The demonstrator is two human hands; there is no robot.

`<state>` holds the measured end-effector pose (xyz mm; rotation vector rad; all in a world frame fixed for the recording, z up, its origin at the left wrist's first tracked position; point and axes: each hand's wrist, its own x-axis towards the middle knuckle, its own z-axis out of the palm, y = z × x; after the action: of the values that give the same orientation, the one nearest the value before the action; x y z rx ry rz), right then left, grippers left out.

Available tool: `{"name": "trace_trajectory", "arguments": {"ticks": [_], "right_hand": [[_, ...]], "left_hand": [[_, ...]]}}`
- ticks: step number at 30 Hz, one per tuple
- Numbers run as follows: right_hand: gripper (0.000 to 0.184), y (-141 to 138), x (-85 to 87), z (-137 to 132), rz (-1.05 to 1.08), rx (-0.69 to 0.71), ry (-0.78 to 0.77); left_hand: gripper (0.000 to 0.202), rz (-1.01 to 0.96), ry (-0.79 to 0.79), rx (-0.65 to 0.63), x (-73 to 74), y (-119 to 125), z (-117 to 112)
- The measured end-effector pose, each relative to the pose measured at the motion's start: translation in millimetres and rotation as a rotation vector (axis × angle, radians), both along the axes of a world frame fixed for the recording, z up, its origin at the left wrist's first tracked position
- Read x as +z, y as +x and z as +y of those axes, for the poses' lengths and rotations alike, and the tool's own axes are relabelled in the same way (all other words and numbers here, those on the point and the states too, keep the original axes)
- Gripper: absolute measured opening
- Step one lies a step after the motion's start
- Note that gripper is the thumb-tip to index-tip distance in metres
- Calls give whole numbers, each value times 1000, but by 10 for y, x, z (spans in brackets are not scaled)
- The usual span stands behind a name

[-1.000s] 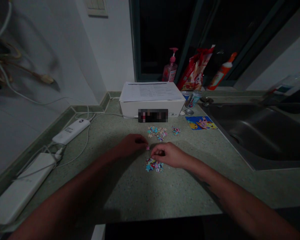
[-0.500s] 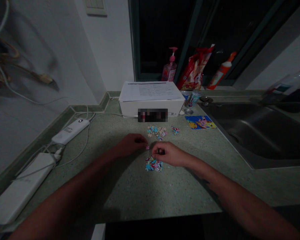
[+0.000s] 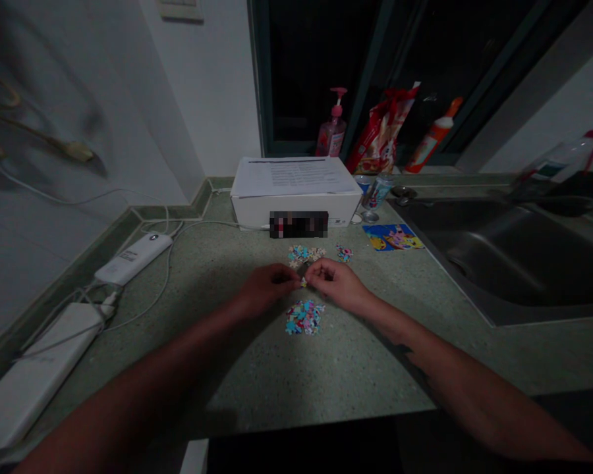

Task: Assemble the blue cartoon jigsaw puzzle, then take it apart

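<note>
My left hand [image 3: 271, 286] and my right hand [image 3: 337, 282] meet over the counter, thumbs and fingers pinched together. Between their fingertips is a small, pale puzzle piece [image 3: 304, 282] with some yellow on it; whether there is a second piece is too small to tell. Just below the hands lies a pile of colourful jigsaw pieces [image 3: 305, 318]. Beyond them, partly covered by my right fingers, is a spread of cream and blue pieces [image 3: 299, 253]. A smaller cluster of pieces [image 3: 344, 253] sits to its right.
A white box [image 3: 296, 178] with a printed sheet on top stands behind the pieces. To its right lies a bright cartoon picture card [image 3: 394, 237], beside the sink [image 3: 534, 263]. White power banks [image 3: 136, 258] and cables lie on the left. Drink cans [image 3: 377, 192] stand near the box.
My right hand has moved up from the near pile to my left fingertips. My left hand has shifted slightly right with its piece. The near pile is now fully uncovered.
</note>
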<state>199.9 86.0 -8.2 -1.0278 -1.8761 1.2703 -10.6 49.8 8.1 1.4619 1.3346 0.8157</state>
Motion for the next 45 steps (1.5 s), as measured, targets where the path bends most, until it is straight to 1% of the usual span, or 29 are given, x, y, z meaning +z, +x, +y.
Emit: {"name": "trace_trajectory", "arguments": {"ticks": [2, 6, 8, 10, 12, 16, 18, 23, 27, 29, 32, 35, 38, 39, 41, 43, 45], "right_hand": [[12, -13, -23, -11, -15, -23, 38], [11, -20, -30, -52, -65, -1, 134], [11, 1, 5, -70, -113, 26, 252], [15, 34, 53, -82, -180, 75, 400], [19, 68, 92, -86, -248, 119, 501], [15, 110, 119, -85, -322, 129, 576], [17, 122, 127, -85, -366, 146, 598], [19, 149, 170, -93, -457, 179, 590], [16, 172, 191, -78, -468, 184, 562], [15, 217, 206, -28, -457, 161, 559], [15, 385, 255, 132, -482, 52, 542], [19, 666, 314, 344, -586, -87, 518], [21, 947, 333, 504, -752, -140, 459], [20, 1019, 324, 536, -803, -152, 430], [18, 1114, 288, 571, -857, -121, 377], [17, 1153, 248, 582, -875, -90, 337], [16, 1151, 228, 577, -903, -97, 318]], "left_hand": [[12, -42, -13, 41, -27, 31, -8], [7, -80, -12, 82, -72, 46, -4], [7, -91, -9, 87, -82, 43, 2], [5, -101, -12, 96, -92, 41, 8], [6, -109, -19, 108, -107, 42, 13], [15, -122, -26, 113, -148, 45, 13], [17, -109, -15, 100, -167, 41, 10], [20, -102, -10, 50, -204, 19, 11], [27, -117, -28, 28, -213, 21, 11], [31, -137, -39, 31, -197, 29, 8], [31, -118, -33, 83, -146, 34, 0], [28, -73, -24, 91, -98, 24, -3], [27, -53, -14, 88, -93, 5, 6], [27, -48, -11, 89, -102, -1, 11], [28, -43, -3, 92, -123, -13, 21], [30, -39, 3, 92, -139, -23, 26], [30, -33, 9, 92, -145, -28, 27]]}}
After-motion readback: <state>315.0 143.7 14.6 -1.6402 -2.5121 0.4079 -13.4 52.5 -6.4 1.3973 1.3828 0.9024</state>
